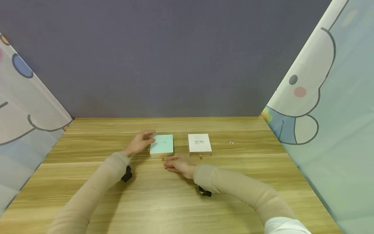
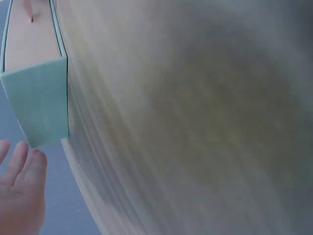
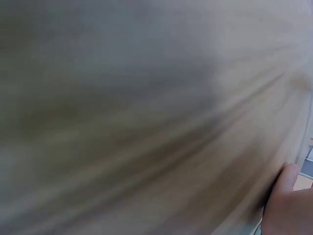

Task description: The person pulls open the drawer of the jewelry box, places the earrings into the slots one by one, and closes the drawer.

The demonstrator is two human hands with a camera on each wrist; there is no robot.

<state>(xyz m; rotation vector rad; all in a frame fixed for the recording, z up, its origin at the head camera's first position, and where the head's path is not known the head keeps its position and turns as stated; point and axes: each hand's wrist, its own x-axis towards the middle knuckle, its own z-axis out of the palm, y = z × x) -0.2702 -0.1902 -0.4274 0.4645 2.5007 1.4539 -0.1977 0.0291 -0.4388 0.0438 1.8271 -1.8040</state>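
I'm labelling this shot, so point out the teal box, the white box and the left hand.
Teal box (image 1: 162, 145), head view, middle of top face.
White box (image 1: 199, 144), head view, middle of top face.
Left hand (image 1: 138, 144), head view, back of hand.

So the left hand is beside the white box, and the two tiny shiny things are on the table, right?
Not quite: the head view shows the left hand beside the mint-green box, not the white box. The two tiny shiny things are indeed on the wood-grain table.
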